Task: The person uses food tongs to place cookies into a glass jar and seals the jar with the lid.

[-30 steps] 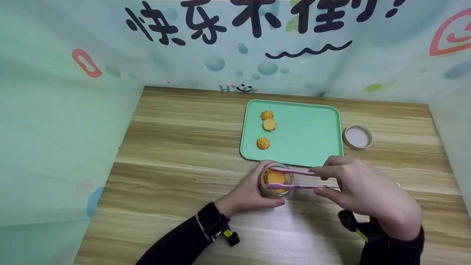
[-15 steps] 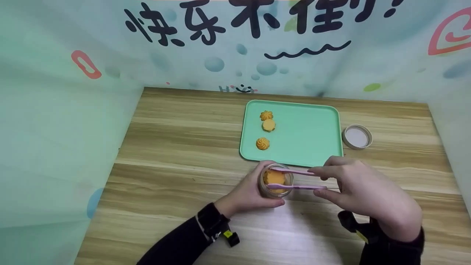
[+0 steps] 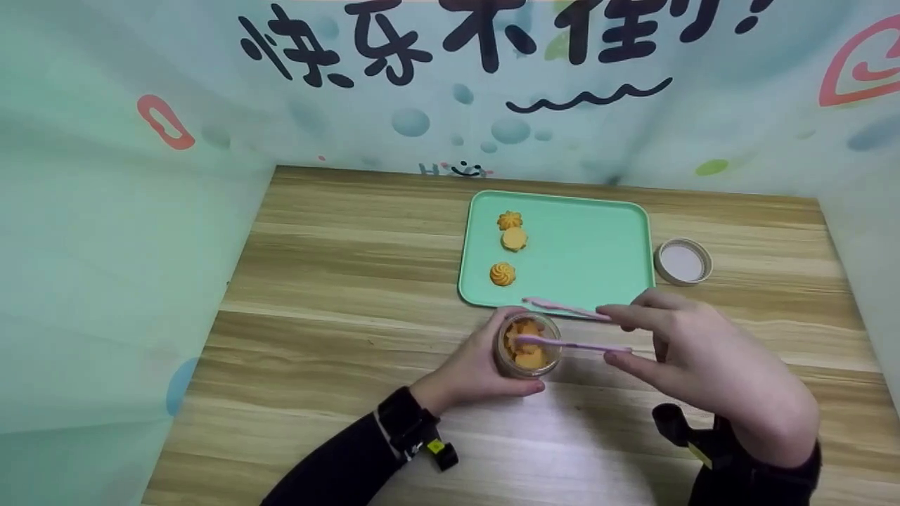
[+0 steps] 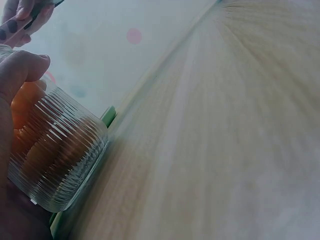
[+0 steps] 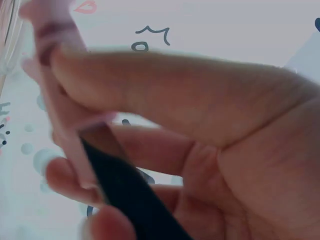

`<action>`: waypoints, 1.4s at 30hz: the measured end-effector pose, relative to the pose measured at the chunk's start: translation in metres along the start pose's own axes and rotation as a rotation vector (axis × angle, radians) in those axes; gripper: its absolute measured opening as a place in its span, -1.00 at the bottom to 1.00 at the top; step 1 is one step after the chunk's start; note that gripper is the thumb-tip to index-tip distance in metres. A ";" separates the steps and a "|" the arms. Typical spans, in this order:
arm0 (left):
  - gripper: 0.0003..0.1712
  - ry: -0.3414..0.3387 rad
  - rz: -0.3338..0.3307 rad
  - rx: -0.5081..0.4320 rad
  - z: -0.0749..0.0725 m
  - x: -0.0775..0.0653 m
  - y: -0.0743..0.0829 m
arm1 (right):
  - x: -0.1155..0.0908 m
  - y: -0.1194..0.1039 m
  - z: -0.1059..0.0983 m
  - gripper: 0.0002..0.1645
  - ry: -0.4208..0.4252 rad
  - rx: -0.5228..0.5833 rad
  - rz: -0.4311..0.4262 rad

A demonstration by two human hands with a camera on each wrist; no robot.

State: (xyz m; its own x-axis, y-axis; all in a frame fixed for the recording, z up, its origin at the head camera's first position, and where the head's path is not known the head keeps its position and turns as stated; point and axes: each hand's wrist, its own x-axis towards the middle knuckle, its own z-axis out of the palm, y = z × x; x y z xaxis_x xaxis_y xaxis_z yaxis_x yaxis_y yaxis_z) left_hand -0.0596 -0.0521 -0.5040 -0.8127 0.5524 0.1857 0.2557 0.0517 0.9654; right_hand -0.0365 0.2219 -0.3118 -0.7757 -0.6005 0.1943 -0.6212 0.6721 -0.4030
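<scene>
My left hand [image 3: 467, 372] grips a clear glass jar [image 3: 557, 357] around its side. In the left wrist view the ribbed wall of the jar [image 4: 85, 145] shows orange-brown cookies behind it. Several piped cookies [image 3: 529, 358] lie inside, seen through the open mouth. My right hand [image 3: 703, 351] holds pink tongs [image 3: 573, 344] between thumb and fingers, their arms spread wide. One tip hangs over the jar's mouth, the other over the near edge of the tray, with nothing between them. Close up in the right wrist view, the thumb presses the tongs [image 5: 70, 110], which are blurred.
A mint-green tray [image 3: 583, 253] lies behind the jar. On its left side are a ridged cookie [image 3: 510, 220], a flat-side-up cookie [image 3: 514, 239] touching it, and a swirled cookie [image 3: 503, 274]. A round lid [image 3: 682, 262] rests right of the tray. Printed cloth walls enclose the table.
The tongs have spread wider, their far arm shifting from the jar toward the tray. The cookie between their tips is released and the jar's cookies lie differently. My left hand stays put.
</scene>
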 end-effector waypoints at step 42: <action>0.06 0.007 0.016 -0.009 -0.005 -0.002 0.038 | 0.077 0.066 0.099 -0.56 -0.023 -0.016 0.277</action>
State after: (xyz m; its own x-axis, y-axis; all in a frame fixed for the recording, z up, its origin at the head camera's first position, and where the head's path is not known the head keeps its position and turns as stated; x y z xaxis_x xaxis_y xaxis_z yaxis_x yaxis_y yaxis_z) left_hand -0.0506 -0.0555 -0.4664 -0.8120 0.5475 0.2025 0.2644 0.0355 0.9638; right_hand -0.1267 0.1770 -0.4120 -0.9137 -0.4023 0.0581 -0.3874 0.8186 -0.4240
